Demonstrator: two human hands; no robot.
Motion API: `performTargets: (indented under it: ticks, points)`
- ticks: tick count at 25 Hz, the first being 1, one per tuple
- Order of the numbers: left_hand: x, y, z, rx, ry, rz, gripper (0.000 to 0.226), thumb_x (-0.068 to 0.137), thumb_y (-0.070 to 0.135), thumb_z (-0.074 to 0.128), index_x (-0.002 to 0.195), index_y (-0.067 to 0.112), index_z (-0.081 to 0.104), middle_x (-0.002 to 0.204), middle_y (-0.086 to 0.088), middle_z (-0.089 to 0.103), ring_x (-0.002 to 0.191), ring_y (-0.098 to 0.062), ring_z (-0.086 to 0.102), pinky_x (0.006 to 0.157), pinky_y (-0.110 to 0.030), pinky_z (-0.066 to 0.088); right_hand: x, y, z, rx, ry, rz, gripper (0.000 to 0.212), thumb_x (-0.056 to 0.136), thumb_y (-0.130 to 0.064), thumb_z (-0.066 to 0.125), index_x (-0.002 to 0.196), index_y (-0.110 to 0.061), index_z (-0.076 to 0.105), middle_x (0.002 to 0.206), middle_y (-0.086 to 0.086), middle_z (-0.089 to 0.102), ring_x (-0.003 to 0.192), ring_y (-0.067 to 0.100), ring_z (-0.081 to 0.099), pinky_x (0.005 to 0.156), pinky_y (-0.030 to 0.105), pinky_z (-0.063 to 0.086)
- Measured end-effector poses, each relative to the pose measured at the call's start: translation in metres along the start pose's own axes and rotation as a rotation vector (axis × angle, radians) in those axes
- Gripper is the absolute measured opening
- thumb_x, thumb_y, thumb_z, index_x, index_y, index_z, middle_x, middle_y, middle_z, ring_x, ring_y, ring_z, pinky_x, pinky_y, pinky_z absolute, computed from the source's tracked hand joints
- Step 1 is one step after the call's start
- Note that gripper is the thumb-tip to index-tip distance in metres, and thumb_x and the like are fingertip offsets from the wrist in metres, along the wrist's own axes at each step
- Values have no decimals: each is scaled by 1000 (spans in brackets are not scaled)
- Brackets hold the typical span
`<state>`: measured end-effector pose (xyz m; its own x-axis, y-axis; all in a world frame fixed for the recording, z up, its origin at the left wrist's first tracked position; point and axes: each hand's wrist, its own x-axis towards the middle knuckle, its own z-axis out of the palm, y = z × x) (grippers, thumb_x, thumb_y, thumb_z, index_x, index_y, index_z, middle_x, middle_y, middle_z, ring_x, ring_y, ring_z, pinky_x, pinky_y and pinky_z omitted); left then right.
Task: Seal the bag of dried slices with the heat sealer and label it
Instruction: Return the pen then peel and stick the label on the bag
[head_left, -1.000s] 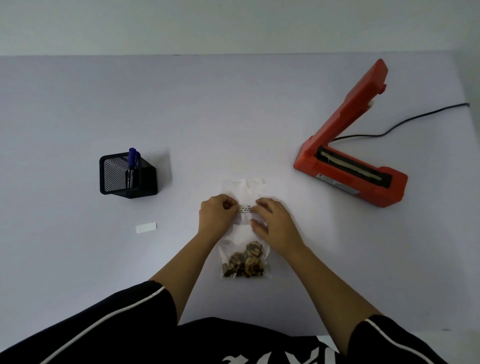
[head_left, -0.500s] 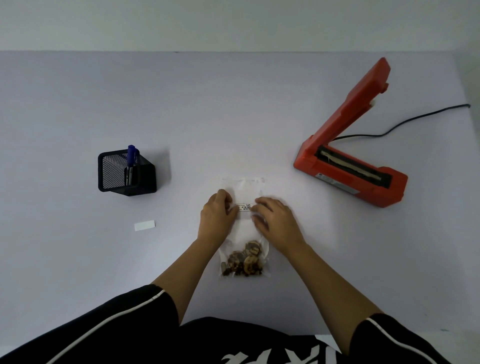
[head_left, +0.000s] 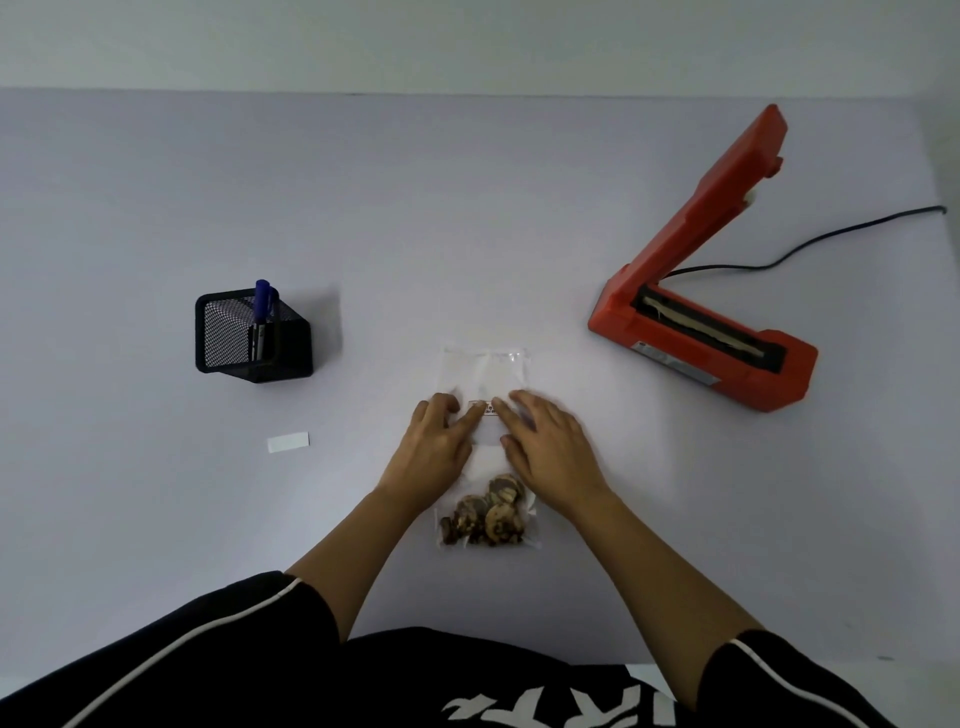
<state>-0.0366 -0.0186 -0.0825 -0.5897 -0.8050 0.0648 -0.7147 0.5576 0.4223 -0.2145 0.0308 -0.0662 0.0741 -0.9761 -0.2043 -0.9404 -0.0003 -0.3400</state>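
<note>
Left hand (head_left: 431, 447): laid flat on the bag, fingers nearly straight, nothing gripped; the fingertips are pressed at the left end of the label.
Right hand (head_left: 545, 447): likewise flat and spread, nothing gripped; the fingertips are pressed at the right end of the label.
Table (head_left: 467, 208): pale surface on which everything is set.
Heat sealer (head_left: 696, 332): orange, far right, well apart from the bag; its arm is raised and its cord (head_left: 810, 244) is led off to the right.
Pen holder (head_left: 249, 335): black mesh, far left, with a blue pen (head_left: 263, 301) stood in it.
Bag (head_left: 483, 371): lying flat at the table's middle, mouth pointed away from the person, partly covered by both hands.
Dried slices (head_left: 488, 514): brown, gathered at the near end of the bag.
White strip (head_left: 288, 442): small, left lying on the table between holder and bag.
Label (head_left: 480, 407): small printed strip, laid across the bag between the two sets of fingertips.
Step judged: the label is being smoothed down.
Risk 1: a crease or bubble could be trapped if pressure is applied unevenly on slack film.
Risk 2: the label could be set crooked if the bag is allowed to slide.
Risk 3: whether the mouth is sealed cannot be told; if not, slices could spill on lifting.
Bag appearance: clear, thin, glossy, faintly wrinkled near the mouth; upper half empty.
</note>
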Motion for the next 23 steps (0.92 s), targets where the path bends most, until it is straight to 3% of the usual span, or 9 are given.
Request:
performTargets:
  ticks: [4,8,11,14,20,23]
  points:
    - [1,3,-3,-91,24,-108,37,84,14,49,114,-2,63,95,-23,57,76,-35,59,67,-38,55,-1,-1,2,41,19,17,54,90,-37,31,134,-10,47,137,9,52,124,26,50,98,39,44]
    - [-5,4,-4,-68,31,-100,44,76,-1,68,119,-2,61,98,-24,58,79,-34,59,69,-37,55,-3,-4,3,82,32,25,55,91,-36,27,141,-15,37,143,8,45,132,24,41,104,38,37]
    - [-9,3,-2,16,-1,-42,50,73,-2,72,121,3,60,103,-26,58,82,-37,60,69,-40,57,-3,-7,4,10,27,31,53,91,-34,27,136,-14,46,140,9,49,127,25,48,99,38,43]
    - [-9,3,1,-8,33,-104,50,72,-5,71,121,-2,59,105,-27,58,84,-39,61,72,-41,58,-4,-10,6,4,18,72,53,90,-32,29,132,-7,50,136,11,53,121,26,54,94,39,48]
    - [-11,14,0,83,-56,-103,65,63,-11,71,125,7,58,107,-27,56,81,-39,59,64,-39,56,-7,-11,10,3,80,47,45,89,-20,57,133,-12,50,140,16,48,124,31,51,95,41,47]
    - [-7,19,2,19,-71,-198,63,68,-11,68,128,1,52,110,-27,53,87,-40,59,68,-40,57,-6,-11,6,-19,18,67,48,91,-28,36,131,-6,50,138,14,50,121,27,54,94,39,49]
